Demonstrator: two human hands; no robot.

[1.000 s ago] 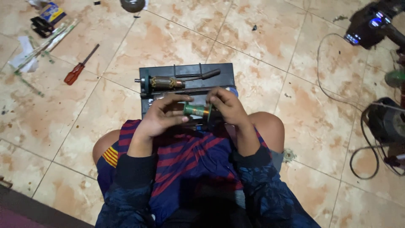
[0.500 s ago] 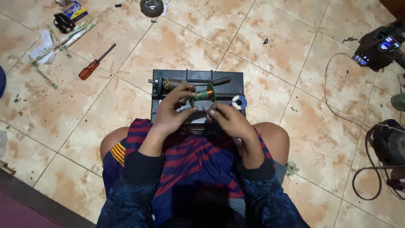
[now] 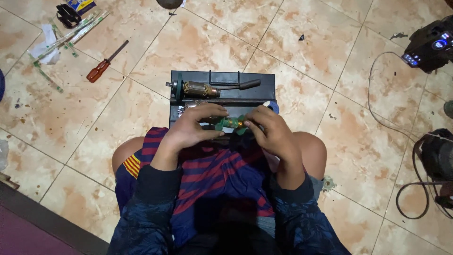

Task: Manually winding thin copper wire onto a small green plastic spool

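I sit on a tiled floor with a dark metal box (image 3: 257,82) in front of my knees. My left hand (image 3: 193,126) and my right hand (image 3: 270,133) both grip a small motor part with green ends and a copper-coloured middle (image 3: 230,123), held level just above the box's near edge. On top of the box lies a motor armature (image 3: 200,89) with copper windings on a shaft, and next to it a dark-handled tool (image 3: 247,84).
A red-handled screwdriver (image 3: 104,63) lies on the tiles at the left, with thin tubes and paper scraps (image 3: 66,38) beyond it. A dark power tool (image 3: 429,45) with lit spots sits at the upper right, its cable (image 3: 377,113) looping to another dark machine (image 3: 436,158) at the right edge.
The view has shifted so the box sits lower and nearer the centre. My hands stay together on the green and copper part, turning it slightly between the fingers.
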